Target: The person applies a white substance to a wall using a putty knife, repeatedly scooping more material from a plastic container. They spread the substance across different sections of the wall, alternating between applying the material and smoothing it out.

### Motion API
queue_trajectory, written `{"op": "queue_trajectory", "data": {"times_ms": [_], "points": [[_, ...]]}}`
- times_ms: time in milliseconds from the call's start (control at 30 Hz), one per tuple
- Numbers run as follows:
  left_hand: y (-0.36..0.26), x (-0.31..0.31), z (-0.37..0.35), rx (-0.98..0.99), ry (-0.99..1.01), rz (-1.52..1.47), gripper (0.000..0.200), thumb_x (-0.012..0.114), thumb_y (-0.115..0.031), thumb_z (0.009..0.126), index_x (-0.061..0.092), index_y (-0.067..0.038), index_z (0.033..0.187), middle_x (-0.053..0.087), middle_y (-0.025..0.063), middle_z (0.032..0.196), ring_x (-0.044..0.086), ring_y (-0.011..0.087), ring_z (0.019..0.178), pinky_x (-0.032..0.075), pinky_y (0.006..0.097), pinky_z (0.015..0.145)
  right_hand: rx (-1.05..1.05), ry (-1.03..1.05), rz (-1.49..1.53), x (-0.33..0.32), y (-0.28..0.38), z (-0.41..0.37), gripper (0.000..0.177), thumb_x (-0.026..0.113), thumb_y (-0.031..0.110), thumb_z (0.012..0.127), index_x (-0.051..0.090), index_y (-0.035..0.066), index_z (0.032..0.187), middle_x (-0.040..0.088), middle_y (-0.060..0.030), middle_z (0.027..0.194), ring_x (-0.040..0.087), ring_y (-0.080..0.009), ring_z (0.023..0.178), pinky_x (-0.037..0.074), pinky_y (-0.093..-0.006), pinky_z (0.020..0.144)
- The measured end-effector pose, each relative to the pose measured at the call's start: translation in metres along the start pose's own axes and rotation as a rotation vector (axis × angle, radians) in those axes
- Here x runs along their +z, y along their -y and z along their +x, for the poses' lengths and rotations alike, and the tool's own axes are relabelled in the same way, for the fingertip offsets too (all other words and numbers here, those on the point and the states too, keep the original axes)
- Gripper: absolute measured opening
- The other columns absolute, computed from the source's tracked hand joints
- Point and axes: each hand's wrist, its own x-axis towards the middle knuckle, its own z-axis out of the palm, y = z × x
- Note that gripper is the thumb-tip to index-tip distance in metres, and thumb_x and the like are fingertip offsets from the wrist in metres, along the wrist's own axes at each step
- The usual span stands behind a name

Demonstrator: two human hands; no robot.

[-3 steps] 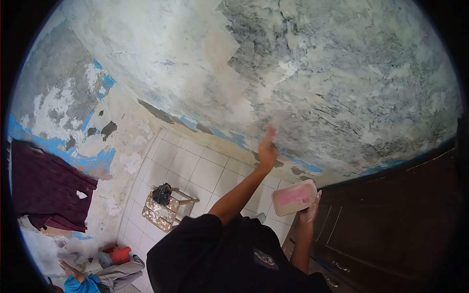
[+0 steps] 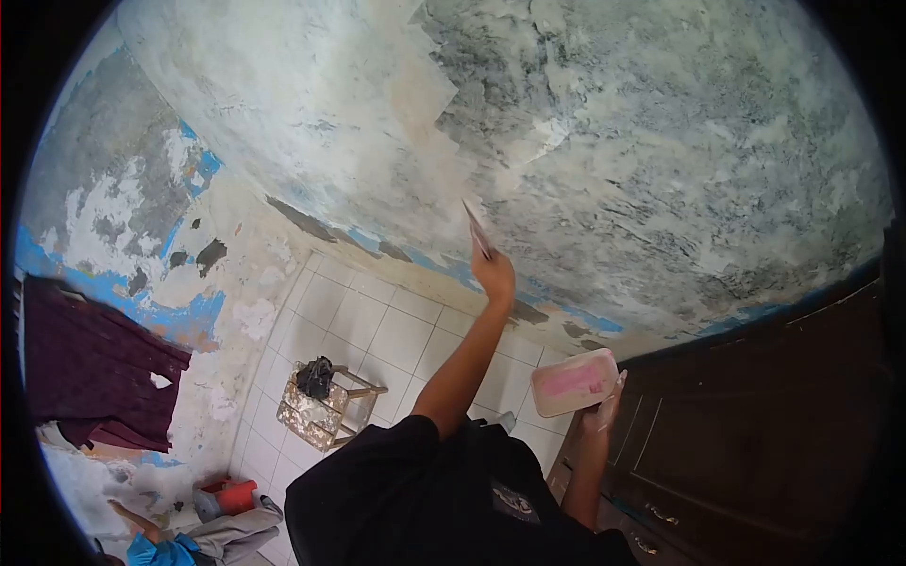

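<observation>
My left hand (image 2: pixel 493 275) is closed around a putty knife (image 2: pixel 478 231), seen nearly edge-on, its tip right at the wall (image 2: pixel 604 179). The wall around it carries patchy pale filler over dark grey, with a jagged boundary above the blade. On the right, my right hand (image 2: pixel 606 407) supports a shallow rectangular tray (image 2: pixel 547 404) from below and at its side. Pink residue is smeared across the tray's inside, and whitish material coats my fingers there.
A spattered wooden stool (image 2: pixel 307 416) holds a black bag (image 2: pixel 315 377) on the tiled floor (image 2: pixel 401 330). Dark wooden furniture (image 2: pixel 746 424) stands at right. Lower left, another person in a blue top (image 2: pixel 160 549) is near a red container (image 2: pixel 236 496). Maroon cloth (image 2: pixel 94 363) hangs on the left.
My left hand has swept left along the wall with the putty knife, whose blade was blurred before. The tray stays in my right hand, nearly unmoved.
</observation>
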Motion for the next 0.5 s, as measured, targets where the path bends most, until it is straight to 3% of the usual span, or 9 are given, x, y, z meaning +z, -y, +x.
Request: {"op": "queue_trajectory", "data": {"times_ms": [33,100,167,267,367,467,500], "points": [[-0.017,0.007,0.015,-0.103,0.052,-0.036,0.060,0.042,0.014,0.083,0.051,0.002,0.141,0.062,0.0260,0.131,0.061,0.0308,0.122,0.045,0.0312,0.099,0.010,-0.014,0.015,0.005,0.005,-0.004,0.063,0.045,0.051,0.103,0.034,0.013,0.152,0.050,-0.0076,0.144,0.050,-0.0252,0.129,0.041,-0.0427,0.110],[-0.051,0.019,0.008,-0.060,0.052,-0.125,0.065,0.041,0.017,0.079,0.052,0.002,0.141,0.062,0.0265,0.130,0.062,0.0278,0.123,0.045,0.0293,0.098,-0.063,0.063,-0.010,-0.002,0.005,-0.003,0.065,0.046,0.051,0.103,0.032,0.013,0.154,0.050,-0.0074,0.144,0.051,-0.0250,0.129,0.044,-0.0420,0.107],[-0.080,0.045,-0.022,0.243,-0.052,-0.224,0.067,0.041,0.018,0.076,0.053,0.002,0.140,0.063,0.0264,0.129,0.063,0.0266,0.120,0.046,0.0285,0.096,-0.224,0.247,-0.081,-0.033,-0.015,0.009,0.072,0.049,0.052,0.101,0.026,0.014,0.157,0.050,-0.0075,0.144,0.053,-0.0241,0.128,0.049,-0.0403,0.102],[-0.077,0.035,-0.063,0.172,0.407,-0.308,0.068,0.044,0.018,0.073,0.051,0.005,0.140,0.062,0.0262,0.131,0.062,0.0282,0.123,0.045,0.0300,0.100,-0.091,0.037,-0.041,-0.023,-0.013,0.004,0.074,0.049,0.050,0.101,0.021,0.013,0.158,0.049,-0.0082,0.145,0.052,-0.0254,0.130,0.049,-0.0418,0.102],[-0.058,0.022,-0.064,0.379,0.462,-0.236,0.072,0.044,0.019,0.071,0.049,0.006,0.142,0.057,0.0268,0.137,0.055,0.0350,0.130,0.042,0.0343,0.108,-0.051,-0.056,-0.062,0.002,0.001,-0.008,0.071,0.046,0.045,0.103,0.018,0.012,0.159,0.048,-0.0089,0.145,0.052,-0.0266,0.129,0.049,-0.0422,0.103],[-0.054,0.021,-0.028,0.428,0.047,-0.115,0.076,0.043,0.020,0.071,0.045,0.004,0.145,0.049,0.0270,0.145,0.043,0.0422,0.139,0.034,0.0410,0.116,-0.061,0.008,0.041,-0.006,0.003,0.000,0.065,0.043,0.042,0.104,0.022,0.012,0.157,0.049,-0.0089,0.144,0.053,-0.0267,0.128,0.049,-0.0427,0.103],[-0.051,0.028,-0.016,0.512,0.017,-0.001,0.078,0.044,0.020,0.072,0.043,0.001,0.148,0.043,0.0280,0.150,0.034,0.0463,0.142,0.029,0.0461,0.118,-0.065,0.029,0.046,-0.008,0.002,0.000,0.061,0.043,0.046,0.104,0.030,0.011,0.153,0.051,-0.0086,0.142,0.054,-0.0261,0.126,0.048,-0.0428,0.104]]}}
